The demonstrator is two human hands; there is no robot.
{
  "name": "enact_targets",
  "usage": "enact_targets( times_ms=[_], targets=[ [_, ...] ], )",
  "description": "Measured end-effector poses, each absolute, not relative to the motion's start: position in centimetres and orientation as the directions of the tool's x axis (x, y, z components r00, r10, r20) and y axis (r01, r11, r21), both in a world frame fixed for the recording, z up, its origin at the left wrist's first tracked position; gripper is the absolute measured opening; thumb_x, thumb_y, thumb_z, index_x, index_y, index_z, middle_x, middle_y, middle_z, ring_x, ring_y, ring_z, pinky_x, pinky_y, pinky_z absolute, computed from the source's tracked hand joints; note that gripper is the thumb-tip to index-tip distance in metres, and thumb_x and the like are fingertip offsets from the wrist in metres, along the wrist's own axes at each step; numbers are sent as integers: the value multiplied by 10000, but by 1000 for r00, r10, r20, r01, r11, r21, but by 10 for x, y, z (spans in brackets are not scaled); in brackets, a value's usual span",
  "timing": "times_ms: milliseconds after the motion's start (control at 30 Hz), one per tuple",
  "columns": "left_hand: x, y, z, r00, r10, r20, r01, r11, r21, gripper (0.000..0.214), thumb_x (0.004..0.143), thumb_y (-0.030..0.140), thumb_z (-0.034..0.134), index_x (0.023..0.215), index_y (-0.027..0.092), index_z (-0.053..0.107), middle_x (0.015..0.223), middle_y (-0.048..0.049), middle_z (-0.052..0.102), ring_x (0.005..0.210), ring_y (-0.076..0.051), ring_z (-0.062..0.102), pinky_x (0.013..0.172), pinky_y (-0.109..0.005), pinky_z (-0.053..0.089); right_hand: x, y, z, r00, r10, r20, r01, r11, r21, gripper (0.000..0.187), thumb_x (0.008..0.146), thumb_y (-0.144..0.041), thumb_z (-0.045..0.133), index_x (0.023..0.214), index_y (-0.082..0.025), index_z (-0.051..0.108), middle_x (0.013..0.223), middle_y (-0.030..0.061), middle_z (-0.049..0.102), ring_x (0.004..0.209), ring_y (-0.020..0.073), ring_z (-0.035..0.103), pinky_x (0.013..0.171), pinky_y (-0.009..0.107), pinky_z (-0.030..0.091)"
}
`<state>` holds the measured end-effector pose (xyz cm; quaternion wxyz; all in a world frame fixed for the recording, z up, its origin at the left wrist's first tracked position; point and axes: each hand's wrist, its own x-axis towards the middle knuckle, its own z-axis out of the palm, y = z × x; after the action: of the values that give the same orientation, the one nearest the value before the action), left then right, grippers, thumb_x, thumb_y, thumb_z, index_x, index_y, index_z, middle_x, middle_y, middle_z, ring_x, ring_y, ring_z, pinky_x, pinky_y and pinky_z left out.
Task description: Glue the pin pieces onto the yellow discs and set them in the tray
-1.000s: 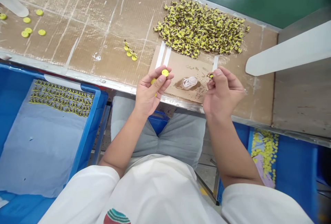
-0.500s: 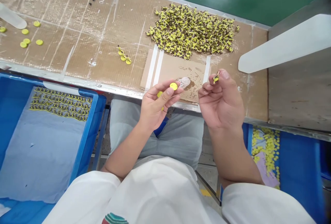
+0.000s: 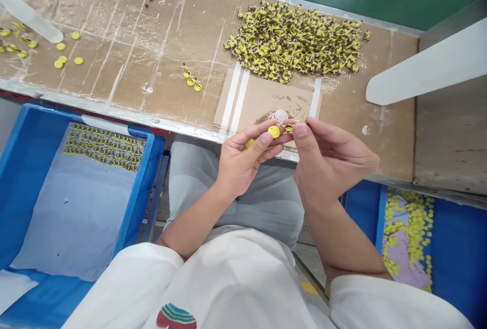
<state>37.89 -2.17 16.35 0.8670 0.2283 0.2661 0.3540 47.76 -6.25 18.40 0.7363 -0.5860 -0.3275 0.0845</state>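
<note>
Yellow disc point(image 3: 273, 132), one: above the near edge of the tabletop point(image 3: 178, 30), pinched between thumb and fingers of the left hand point(image 3: 239, 164). At least one more disc point(image 3: 249, 143) shows within that hand.

Small yellow-and-dark piece point(image 3: 289, 128), one: just beside the disc, gripped at the fingers of the right hand point(image 3: 329, 164); whether it touches the disc, I cannot tell.

Left arm: forearm slanting up and inward, thumb uppermost, fingers curled beneath. Right arm: forearm rising from the other side, wrist bent inward, thumb foremost, fingertips meeting the left hand's.

Cardboard sheet point(image 3: 256, 93), one, taped, beyond the hands; on it a clear round item point(image 3: 280, 115) in a wet patch.

Pile of yellow-and-dark pieces point(image 3: 297, 40), large, at the far side of the sheet.

Cluster of yellow parts point(image 3: 192, 79), short, left of the sheet.

Blue bin at left point(image 3: 149, 167), one: rows of pieces point(image 3: 104, 146) on a pale liner point(image 3: 81, 207).

Blue bin at right point(image 3: 456, 248), one: many loose yellow parts point(image 3: 416, 227).
</note>
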Motion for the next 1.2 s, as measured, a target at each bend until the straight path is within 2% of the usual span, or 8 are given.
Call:
enact_targets(
  times_ms=[333, 600, 667, 767, 867, 933, 1100, 1200],
  targets=[
    [380, -23, 163, 596, 749, -289, -497, 628, 599, 264, 808, 374, 796, 1055, 281, 783, 1139, -3, 782, 1114, -215, 728, 952, -270, 596, 477, -62, 180, 781, 505, 366, 249, 285, -925, 180, 717, -216, 868, 884, -246, 809, 878, 0, 793, 762, 217, 771, 771, 405, 689],
    [380, -24, 162, 601, 754, -264, -538, 626, 565, 239, 805, 344, 802, 1033, 275, 795, 1115, -3, 788, 1024, -196, 758, 923, -258, 601, 475, -63, 180, 777, 507, 371, 249, 294, -923, 184, 715, -163, 864, 873, -243, 813, 860, -2, 793, 733, 162, 758, 734, 290, 664],
    [380, -24, 162, 601, 753, -269, -536, 629, 563, 257, 796, 350, 809, 1039, 266, 794, 1100, -10, 792, 1018, -196, 759, 924, -255, 599, 477, -62, 182, 784, 537, 311, 180, 282, -942, 164, 719, -172, 863, 860, -238, 811, 849, -5, 793, 707, 153, 752, 700, 278, 663],
    [380, -24, 163, 594, 759, -267, -536, 621, 572, 255, 796, 343, 810, 1034, 252, 794, 1071, -13, 797, 996, -188, 764, 907, -238, 597, 484, -61, 183, 777, 620, 109, -68, 255, -965, 118, 741, -206, 853, 845, -228, 802, 813, -6, 788, 665, 151, 742, 621, 271, 658],
    [380, -24, 165, 584, 767, -268, -531, 610, 588, 225, 811, 330, 797, 1024, 255, 795, 1040, -8, 801, 1001, -187, 763, 891, -231, 597, 493, -60, 183, 701, 708, -88, -310, 191, -931, 114, 759, -265, 844, 848, -220, 789, 795, -5, 780, 681, 159, 748, 587, 256, 643],
    [379, -25, 166, 582, 764, -279, -522, 614, 593, 229, 812, 336, 796, 1026, 254, 793, 1023, -10, 802, 1029, -200, 757, 904, -244, 596, 499, -60, 181, 644, 746, -172, -399, 135, -907, 140, 748, -307, 853, 829, -222, 777, 777, -20, 771, 704, 147, 752, 600, 219, 631],
    [378, -26, 167, 588, 756, -288, -519, 625, 583, 239, 807, 336, 800, 1030, 251, 791, 1036, -17, 800, 1035, -209, 756, 900, -249, 600, 504, -62, 180, 572, 778, -258, -490, 72, -869, 179, 730, -364, 860, 779, -234, 746, 759, -46, 754, 759, 125, 753, 671, 182, 625],
    [377, -26, 168, 596, 750, -288, -515, 632, 579, 253, 802, 338, 806, 1038, 250, 788, 1042, -21, 799, 1061, -218, 748, 914, -256, 599, 503, -62, 181, 588, 776, -230, -437, 65, -897, 181, 745, -384, 846, 792, -239, 748, 779, -38, 757, 771, 139, 752, 662, 211, 631]
  ],
)
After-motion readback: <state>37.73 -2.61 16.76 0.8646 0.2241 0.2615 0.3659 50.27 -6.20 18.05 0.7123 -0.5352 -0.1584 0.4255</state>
